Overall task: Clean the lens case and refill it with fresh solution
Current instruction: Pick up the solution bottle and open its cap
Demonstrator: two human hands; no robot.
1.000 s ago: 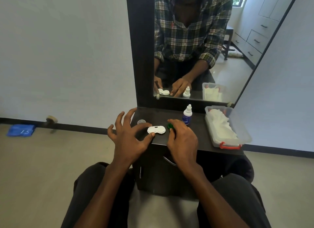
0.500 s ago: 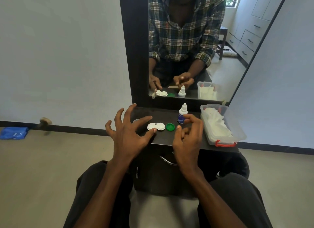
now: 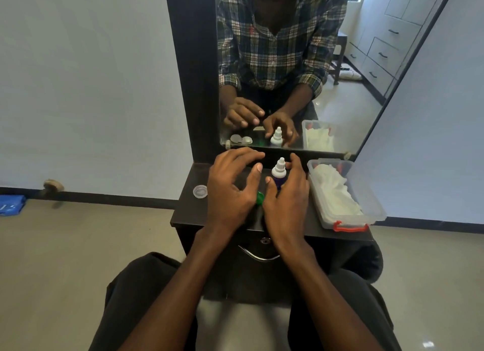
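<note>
A small solution bottle [image 3: 279, 168] with a white dropper top and a purple label stands near the back of the dark table [image 3: 188, 214]. My right hand [image 3: 288, 201] wraps it, thumb on its left side and fingers on its right. My left hand [image 3: 230, 188] hovers with fingers spread over the spot where the white lens case lies. The case is hidden under that hand and shows only as a reflection [image 3: 241, 140] in the mirror. A green cap [image 3: 259, 198] peeks out between my two hands. A clear cap [image 3: 200, 191] lies on the table to the left.
A clear plastic box [image 3: 377, 214] with a red latch holds white tissues at the table's right end. The mirror [image 3: 340, 89] in its dark frame stands right behind the table. My knees sit below the table's front edge.
My right hand moved from beside the green cap up to the bottle and closed around it. My left hand shifted right and now covers the lens case.
</note>
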